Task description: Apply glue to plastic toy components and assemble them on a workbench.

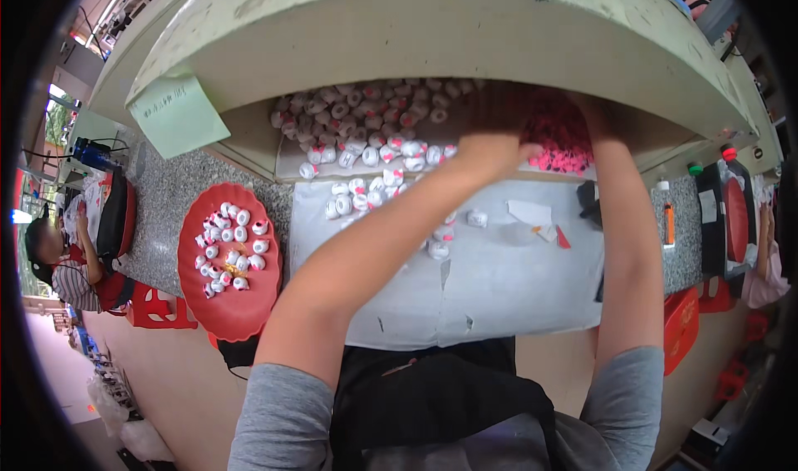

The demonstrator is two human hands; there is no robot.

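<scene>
The person wears a short grey top: the left sleeve [283, 413] and the right sleeve [628, 404] are plain and softly creased, each ending in a straight hem near the elbow. Both forearms [378, 263] are bare. At the near edge of the tabletop [158, 238], a black garment [440, 388] covers the front, with a small pinkish mark near its upper left and grey cloth [474, 450] below. The hands [499, 138] are dim in shadow.

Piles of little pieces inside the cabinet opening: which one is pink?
The right-hand pile: it is mostly bright pink, while the left-hand pile is mostly white with pink patches.
</scene>
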